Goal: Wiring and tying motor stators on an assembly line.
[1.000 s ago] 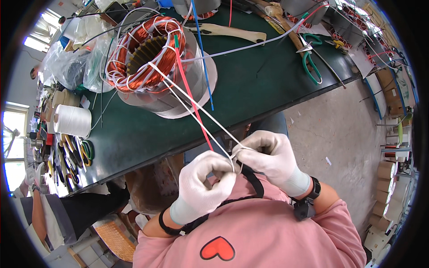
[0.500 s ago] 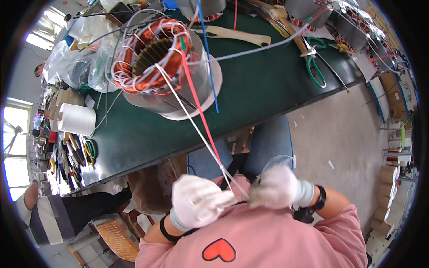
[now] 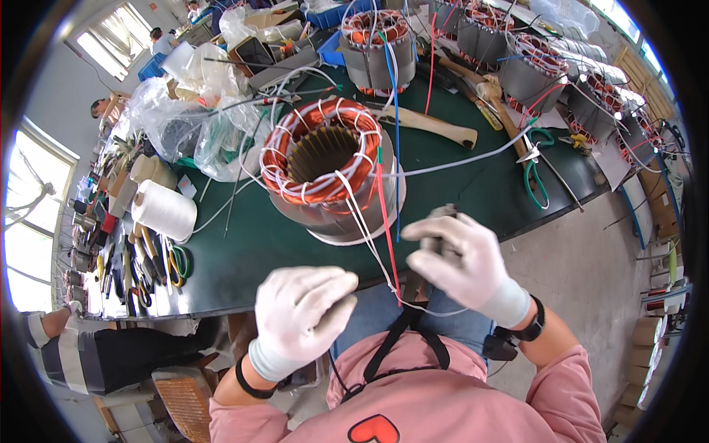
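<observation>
A motor stator [image 3: 384,151] with orange copper windings laced in white cord stands on the bench in front of me. From its near side hang a white cord [image 3: 367,240] and a red-sleeved lead [image 3: 388,230]. They meet below the bench edge, and the cord's loose end curves off to the right. My left hand [image 3: 304,310], in a white glove, is left of the cord, fingers bent and thumb apart, with nothing visible in it. My gloved right hand [image 3: 469,266] is raised to the right of the leads, fingers curled about something small and dark, too blurred to name.
White thread cones [image 3: 164,210] and several hand tools [image 3: 136,262] lie at the left. Plastic bags [image 3: 214,111] are piled behind them. More stators [image 3: 528,74] line the far right, near green-handled scissors [image 3: 533,173]. Another person [image 3: 96,358] is at the lower left.
Both hands have let go of the white cord and moved apart. The right one has risen toward the bench with a small dark thing in its fingers. The view has shifted, showing more of the bench.
</observation>
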A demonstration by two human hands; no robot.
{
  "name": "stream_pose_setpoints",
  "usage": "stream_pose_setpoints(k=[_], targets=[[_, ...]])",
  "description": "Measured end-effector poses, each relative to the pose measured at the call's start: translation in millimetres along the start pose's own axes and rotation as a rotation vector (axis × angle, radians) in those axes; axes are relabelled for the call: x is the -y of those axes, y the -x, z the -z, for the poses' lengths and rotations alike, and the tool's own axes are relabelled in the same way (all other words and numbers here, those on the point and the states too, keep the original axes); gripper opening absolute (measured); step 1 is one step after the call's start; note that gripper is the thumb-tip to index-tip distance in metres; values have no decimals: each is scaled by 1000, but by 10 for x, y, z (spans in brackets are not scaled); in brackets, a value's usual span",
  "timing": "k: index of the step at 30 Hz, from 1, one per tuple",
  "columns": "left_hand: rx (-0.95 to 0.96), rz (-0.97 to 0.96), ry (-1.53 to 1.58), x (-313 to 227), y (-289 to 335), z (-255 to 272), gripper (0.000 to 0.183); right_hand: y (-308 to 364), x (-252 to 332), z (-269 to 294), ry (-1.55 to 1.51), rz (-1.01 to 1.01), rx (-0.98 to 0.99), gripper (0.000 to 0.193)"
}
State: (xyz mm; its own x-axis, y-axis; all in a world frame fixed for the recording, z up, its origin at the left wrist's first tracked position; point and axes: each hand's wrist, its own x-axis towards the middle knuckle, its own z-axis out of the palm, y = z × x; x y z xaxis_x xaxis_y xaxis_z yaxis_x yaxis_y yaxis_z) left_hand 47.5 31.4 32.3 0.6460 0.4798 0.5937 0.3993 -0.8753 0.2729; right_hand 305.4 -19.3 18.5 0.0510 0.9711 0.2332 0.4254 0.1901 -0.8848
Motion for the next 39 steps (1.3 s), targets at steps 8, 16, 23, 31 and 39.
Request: stream_pose_setpoints(k=[8, 16, 23, 31, 39], targets=[[-95, -198, -299, 169, -1235, 140, 37, -415, -26, -26, 334, 368, -170, 31], [-120, 5, -228, 201, -956, 176, 18, -632, 126, 238, 452, 424, -79, 29], [-438, -16, -217, 283, -788, -185, 27, -866, 142, -18, 127, 494, -30, 25], [-316, 9, 172, 520, -783, -241, 32, -1002, 208, 64, 600, 750, -48, 17], [-237, -57, 209, 582, -799, -148, 30, -1190, 126, 155, 618, 919, 95, 19]])
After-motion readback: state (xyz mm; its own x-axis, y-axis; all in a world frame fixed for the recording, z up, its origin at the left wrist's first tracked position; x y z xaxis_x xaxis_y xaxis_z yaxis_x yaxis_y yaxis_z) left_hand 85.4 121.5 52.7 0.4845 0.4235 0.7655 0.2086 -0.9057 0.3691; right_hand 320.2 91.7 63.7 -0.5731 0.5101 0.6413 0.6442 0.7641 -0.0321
